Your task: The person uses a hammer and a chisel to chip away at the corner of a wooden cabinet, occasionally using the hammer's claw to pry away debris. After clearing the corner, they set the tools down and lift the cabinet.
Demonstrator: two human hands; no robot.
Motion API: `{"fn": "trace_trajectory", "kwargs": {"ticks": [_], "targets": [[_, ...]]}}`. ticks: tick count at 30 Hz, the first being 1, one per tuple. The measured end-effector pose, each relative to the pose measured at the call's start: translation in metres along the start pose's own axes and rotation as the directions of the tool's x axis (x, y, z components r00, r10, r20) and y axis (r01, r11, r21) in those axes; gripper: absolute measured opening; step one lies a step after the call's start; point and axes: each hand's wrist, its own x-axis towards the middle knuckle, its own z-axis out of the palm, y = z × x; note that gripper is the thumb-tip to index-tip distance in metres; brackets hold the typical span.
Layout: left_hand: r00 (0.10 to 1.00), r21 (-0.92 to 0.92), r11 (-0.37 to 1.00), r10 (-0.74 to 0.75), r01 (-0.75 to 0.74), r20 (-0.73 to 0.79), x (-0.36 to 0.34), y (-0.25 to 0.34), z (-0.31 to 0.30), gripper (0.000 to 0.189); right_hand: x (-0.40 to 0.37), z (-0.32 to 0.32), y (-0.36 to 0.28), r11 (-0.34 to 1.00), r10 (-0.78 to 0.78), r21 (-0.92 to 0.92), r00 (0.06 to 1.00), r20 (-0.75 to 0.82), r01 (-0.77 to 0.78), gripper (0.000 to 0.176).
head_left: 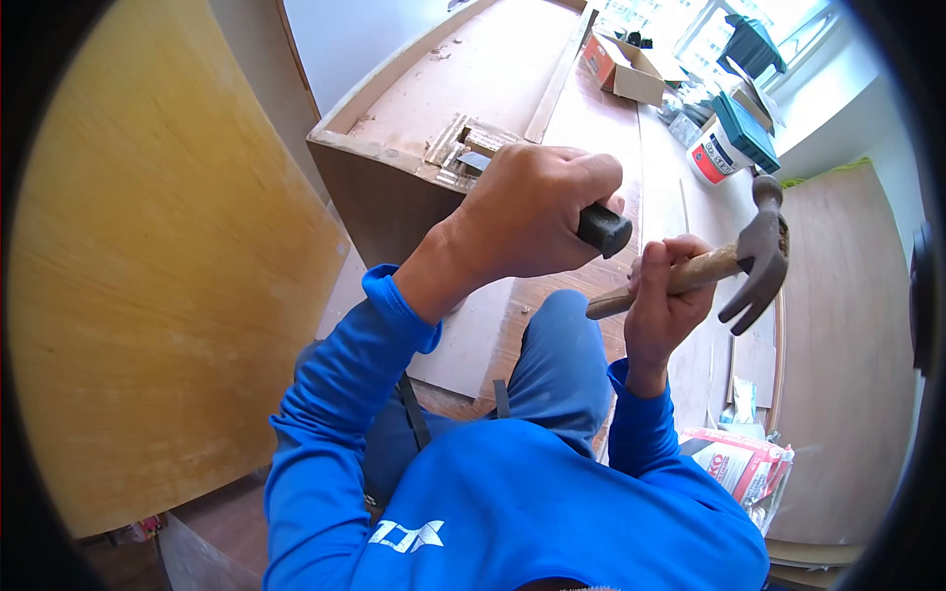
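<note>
My left hand (532,209) is closed in a fist around a dark tool handle (605,230), whose blunt end sticks out toward the right. The rest of that tool is mostly hidden behind the fist. Just beyond the fist, a rough-edged cut-out (463,148) shows in the corner of a wooden frame panel (394,163), with a flat grey piece at it. My right hand (670,300) grips the wooden handle of a claw hammer (762,251). The hammer's metal head is raised at the right, claw pointing down.
A large yellowish wooden board (158,266) stands on the left. Beyond the panel are an open cardboard box (623,71) and a white bucket with a green lid (727,148). On the right are a brown board (838,345) and a red-and-white bag (739,463).
</note>
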Motion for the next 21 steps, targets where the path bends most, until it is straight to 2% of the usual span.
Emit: {"fn": "trace_trajectory", "kwargs": {"ticks": [3, 4, 7, 8, 9, 10, 11, 13, 15, 16, 17, 19, 20, 21], "targets": [[0.998, 0.031, 0.998, -0.056, 0.055, 0.02, 0.005, 0.005, -0.005, 0.027, 0.003, -0.005, -0.005, 0.997, -0.078, -0.012, 0.996, -0.04, 0.078, 0.019], [0.998, 0.034, 0.998, -0.058, 0.057, 0.022, 0.005, 0.005, -0.003, 0.027, 0.003, -0.003, -0.011, 0.992, -0.079, 0.09, 0.991, -0.104, 0.089, 0.019], [0.997, 0.018, 0.997, -0.072, 0.072, 0.007, 0.004, 0.002, 0.002, 0.027, -0.002, 0.007, -0.008, 0.924, -0.297, 0.192, 0.937, -0.184, 0.331, 0.017], [0.996, 0.056, 0.995, -0.083, 0.081, 0.031, 0.004, 0.0, 0.003, 0.023, -0.004, -0.001, 0.002, 0.876, -0.444, -0.188, 0.895, 0.05, 0.445, 0.017], [0.994, 0.093, 0.992, -0.093, 0.088, 0.055, 0.003, 0.0, 0.004, 0.022, -0.007, -0.006, 0.008, 0.656, -0.469, -0.5, 0.824, 0.319, 0.566, 0.018], [0.994, 0.098, 0.992, -0.091, 0.085, 0.057, 0.003, -0.001, 0.006, 0.022, -0.018, -0.007, 0.01, 0.851, -0.092, -0.455, 0.926, 0.366, 0.264, 0.019], [0.992, 0.098, 0.991, -0.096, 0.088, 0.082, 0.002, 0.0, 0.007, 0.022, -0.018, -0.013, 0.012, 0.878, -0.041, -0.426, 0.921, 0.387, 0.218, 0.022], [0.989, 0.105, 0.99, -0.105, 0.094, 0.109, 0.003, -0.001, 0.006, 0.022, -0.012, -0.015, 0.006, 0.872, -0.053, -0.434, 0.925, 0.376, 0.226, 0.019], [0.989, 0.17, 0.98, -0.118, 0.102, 0.085, 0.004, -0.001, 0.008, 0.022, -0.022, -0.013, 0.008, 0.928, 0.07, -0.372, 0.987, 0.144, -0.011, 0.014], [0.989, 0.176, 0.979, -0.119, 0.102, 0.087, 0.002, -0.002, 0.009, 0.022, -0.02, -0.012, 0.003, 0.963, -0.06, -0.258, 0.994, 0.089, 0.081, 0.012], [0.99, 0.172, 0.981, -0.103, 0.085, 0.1, -0.001, -0.003, 0.013, 0.021, -0.023, -0.007, 0.004, 0.996, -0.073, -0.048, 0.995, -0.072, 0.069, 0.014], [0.988, 0.173, 0.983, -0.087, 0.064, 0.124, -0.001, -0.004, 0.014, 0.021, -0.021, 0.006, 0.01, 0.928, -0.22, 0.263, 0.958, -0.186, 0.264, 0.015], [0.991, 0.137, 0.988, -0.083, 0.069, 0.102, 0.0, -0.003, 0.014, 0.021, -0.036, -0.004, 0.036, 0.981, -0.191, -0.001, 0.976, -0.099, 0.192, 0.014], [0.994, 0.102, 0.992, -0.081, 0.073, 0.076, 0.001, -0.002, 0.013, 0.022, -0.026, -0.021, 0.031, 0.715, -0.23, -0.49, 0.83, 0.508, 0.498, 0.02]]}}
